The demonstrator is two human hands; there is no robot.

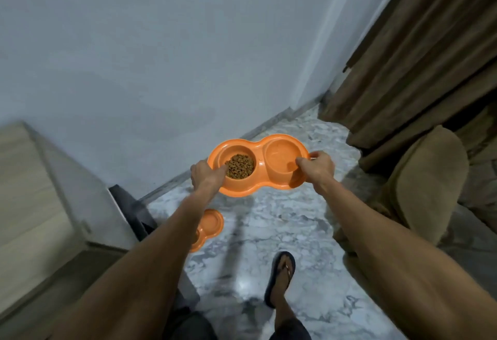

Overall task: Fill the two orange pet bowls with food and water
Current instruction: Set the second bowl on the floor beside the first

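I hold an orange double pet bowl (259,163) level in the air above the marble floor. Its left cup holds brown kibble (240,166). Its right cup (282,158) looks filled with clear water. My left hand (205,175) grips the bowl's left rim, thumb at the edge of the kibble cup. My right hand (317,166) grips the right rim. A second orange double bowl (208,228) lies on the floor below, partly hidden by my left forearm; its contents are hidden.
A pale wooden cabinet (35,199) stands at the left with a dark object (131,210) beside it. A tan armchair (422,186) and brown curtains (419,51) fill the right. A white wall is ahead. My sandalled foot (281,277) is on the grey marble floor (282,221).
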